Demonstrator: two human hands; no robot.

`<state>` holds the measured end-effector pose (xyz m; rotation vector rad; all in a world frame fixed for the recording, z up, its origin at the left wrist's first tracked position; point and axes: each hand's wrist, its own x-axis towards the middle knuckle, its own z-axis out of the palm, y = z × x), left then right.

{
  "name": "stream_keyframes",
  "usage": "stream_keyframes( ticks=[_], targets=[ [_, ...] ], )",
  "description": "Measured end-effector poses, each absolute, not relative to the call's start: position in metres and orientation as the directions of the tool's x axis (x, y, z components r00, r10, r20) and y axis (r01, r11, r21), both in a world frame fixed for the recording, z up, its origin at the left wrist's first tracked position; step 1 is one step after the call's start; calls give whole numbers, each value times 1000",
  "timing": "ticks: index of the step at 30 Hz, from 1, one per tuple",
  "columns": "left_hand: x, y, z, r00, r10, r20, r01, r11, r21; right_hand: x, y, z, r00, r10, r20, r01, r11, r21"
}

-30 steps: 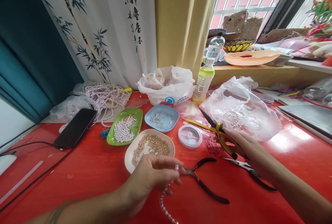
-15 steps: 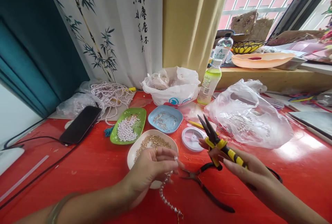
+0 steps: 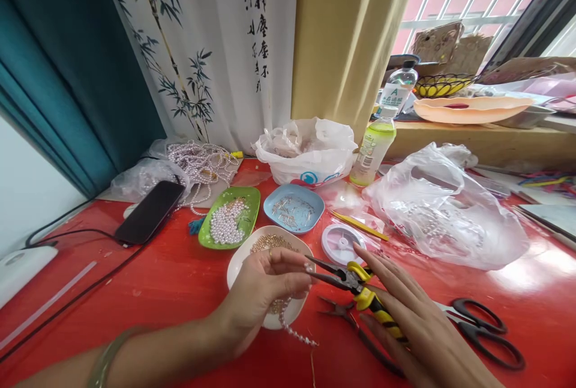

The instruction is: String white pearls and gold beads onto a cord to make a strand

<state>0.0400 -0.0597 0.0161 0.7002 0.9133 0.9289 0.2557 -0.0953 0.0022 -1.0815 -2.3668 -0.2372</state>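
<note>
My left hand (image 3: 265,292) pinches the end of a pearl bead strand (image 3: 292,329) over the white dish (image 3: 238,254); the strand hangs below my fingers. My right hand (image 3: 405,310) holds yellow-and-black needle-nose pliers (image 3: 348,279). Their jaws are parted, the tips at the bead between my left fingertips. Gold beads (image 3: 272,241) lie in the white dish. Behind it, a green dish (image 3: 254,196) holds white pearls (image 3: 227,223), and a blue dish (image 3: 318,205) holds thin metal pins (image 3: 292,211). Dark-handled pliers (image 3: 346,316) lie under my right hand, partly hidden.
Black-handled scissors (image 3: 488,328) lie right of my right hand. A spool (image 3: 339,241) and yellow tweezers (image 3: 360,226) are beyond it. Plastic bags (image 3: 450,208), a bottle (image 3: 373,151) and bead strands (image 3: 198,163) stand farther back. A phone (image 3: 150,211) with cables lies at left.
The needle-nose pliers have swung from pointing up to pointing left, and their jaws have reached the bead at my left fingertips. The scissors have come into fuller view.
</note>
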Motion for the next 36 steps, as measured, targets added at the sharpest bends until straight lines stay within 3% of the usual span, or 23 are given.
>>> stream_keyframes(
  ticks=[11, 24, 32, 36],
  targets=[
    [42, -68, 13, 461, 844, -274, -295, 437, 850, 248, -102, -5, -620, 552, 557, 739, 650, 177],
    [42, -70, 15, 538, 808, -238, -296, 446, 845, 241, -102, 7, -574, 481, 662, 750, 633, 190],
    [40, -68, 15, 546, 812, -206, -247, 392, 886, 236, -105, 2, -473, 532, 702, 804, 587, 96],
    [40, -67, 12, 558, 807, -196, -230, 378, 897, 237, -106, -1, -488, 531, 693, 803, 584, 117]
  ],
)
